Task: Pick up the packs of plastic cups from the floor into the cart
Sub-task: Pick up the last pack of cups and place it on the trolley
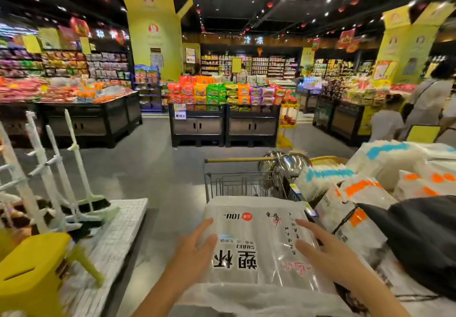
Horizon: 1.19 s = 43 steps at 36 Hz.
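Observation:
A clear pack of plastic cups (256,240) with black printed characters lies across the top of a wire shopping cart (237,183) right in front of me. My left hand (197,247) rests flat on the pack's left edge, fingers spread. My right hand (320,250) lies on the pack's right side, fingers also apart. Neither hand closes around the pack. The cart's wooden-coloured handle bar (237,160) shows beyond the pack. The inside of the cart under the pack is hidden.
More bagged cup packs (357,193) with orange and blue bands pile on a display at right, beside a black bag (419,237) and steel bowls (291,163). At left stand white mops (56,168) and a yellow stool (32,274). Shoppers (424,99) at far right.

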Each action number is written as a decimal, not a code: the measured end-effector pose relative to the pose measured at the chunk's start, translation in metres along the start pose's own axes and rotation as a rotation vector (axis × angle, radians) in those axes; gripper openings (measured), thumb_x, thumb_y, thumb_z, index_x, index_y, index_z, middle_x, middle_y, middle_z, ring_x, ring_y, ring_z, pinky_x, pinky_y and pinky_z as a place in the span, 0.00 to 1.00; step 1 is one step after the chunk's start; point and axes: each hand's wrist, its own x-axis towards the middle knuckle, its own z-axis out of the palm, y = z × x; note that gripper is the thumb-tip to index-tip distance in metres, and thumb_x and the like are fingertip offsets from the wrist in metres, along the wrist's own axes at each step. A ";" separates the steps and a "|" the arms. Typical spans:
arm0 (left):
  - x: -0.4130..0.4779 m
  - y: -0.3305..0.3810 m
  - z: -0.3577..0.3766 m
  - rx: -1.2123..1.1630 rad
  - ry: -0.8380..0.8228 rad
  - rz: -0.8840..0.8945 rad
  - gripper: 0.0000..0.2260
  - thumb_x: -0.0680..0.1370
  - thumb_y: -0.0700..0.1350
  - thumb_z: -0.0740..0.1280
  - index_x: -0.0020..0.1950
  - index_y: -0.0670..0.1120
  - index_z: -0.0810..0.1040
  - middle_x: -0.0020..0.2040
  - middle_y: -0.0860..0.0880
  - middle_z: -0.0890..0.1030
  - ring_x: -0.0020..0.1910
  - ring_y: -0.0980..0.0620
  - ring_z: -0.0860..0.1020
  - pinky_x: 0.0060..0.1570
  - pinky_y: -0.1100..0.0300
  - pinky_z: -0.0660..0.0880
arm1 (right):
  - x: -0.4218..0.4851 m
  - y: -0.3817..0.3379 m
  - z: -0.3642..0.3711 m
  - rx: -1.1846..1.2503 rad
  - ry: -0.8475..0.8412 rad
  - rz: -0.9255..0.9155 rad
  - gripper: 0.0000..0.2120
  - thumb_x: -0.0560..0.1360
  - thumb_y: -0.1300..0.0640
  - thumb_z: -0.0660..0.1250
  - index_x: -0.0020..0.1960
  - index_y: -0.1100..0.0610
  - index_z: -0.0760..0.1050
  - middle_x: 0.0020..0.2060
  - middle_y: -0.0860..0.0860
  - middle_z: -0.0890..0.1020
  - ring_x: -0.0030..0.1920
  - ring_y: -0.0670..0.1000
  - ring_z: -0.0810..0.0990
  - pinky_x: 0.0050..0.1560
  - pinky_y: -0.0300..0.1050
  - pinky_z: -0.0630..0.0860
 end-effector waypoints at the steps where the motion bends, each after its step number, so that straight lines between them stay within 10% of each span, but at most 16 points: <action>1: 0.012 -0.001 0.001 0.010 0.002 -0.001 0.18 0.81 0.53 0.61 0.71 0.64 0.67 0.67 0.58 0.69 0.65 0.57 0.70 0.64 0.59 0.68 | 0.011 -0.002 0.001 -0.001 -0.006 0.011 0.26 0.82 0.42 0.66 0.77 0.33 0.63 0.80 0.43 0.66 0.78 0.52 0.69 0.75 0.50 0.67; 25: 0.233 -0.197 0.172 0.062 -0.043 -0.394 0.23 0.81 0.48 0.63 0.74 0.62 0.64 0.68 0.62 0.66 0.70 0.56 0.66 0.71 0.52 0.65 | 0.282 0.214 0.098 0.120 -0.170 0.315 0.29 0.80 0.55 0.69 0.76 0.38 0.65 0.72 0.53 0.75 0.61 0.53 0.81 0.64 0.54 0.80; 43: 0.225 -0.278 0.222 0.168 -0.177 -0.485 0.24 0.80 0.49 0.63 0.71 0.68 0.58 0.68 0.58 0.65 0.66 0.61 0.63 0.66 0.59 0.61 | 0.281 0.290 0.157 0.118 -0.279 0.419 0.30 0.82 0.62 0.66 0.79 0.47 0.61 0.78 0.47 0.65 0.76 0.46 0.65 0.76 0.42 0.61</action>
